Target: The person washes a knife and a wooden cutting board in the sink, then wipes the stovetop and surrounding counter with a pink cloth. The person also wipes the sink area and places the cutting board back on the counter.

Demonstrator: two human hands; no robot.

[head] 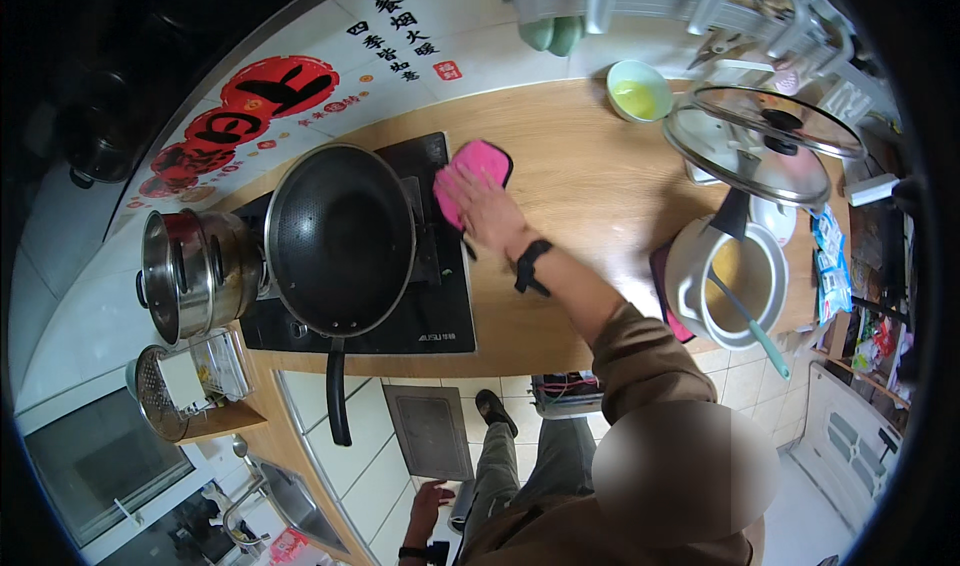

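My right hand lies flat over a pink cloth pad with a dark edge. The pad rests at the right edge of the black stove, partly over the wooden counter. A black wok sits on the stove, its handle jutting past the counter's front. Left of it stands a steel steamer pot, seen tilted by the lens. Low in the view, my left hand hangs beside my body, fingers loosely bent, with nothing visible in it.
At the right, a white pot holds yellowish food and a green-handled utensil, on a dark pink mat. Glass lids stand behind it. A pale green bowl with yellow contents is at the back. A sink lies lower left.
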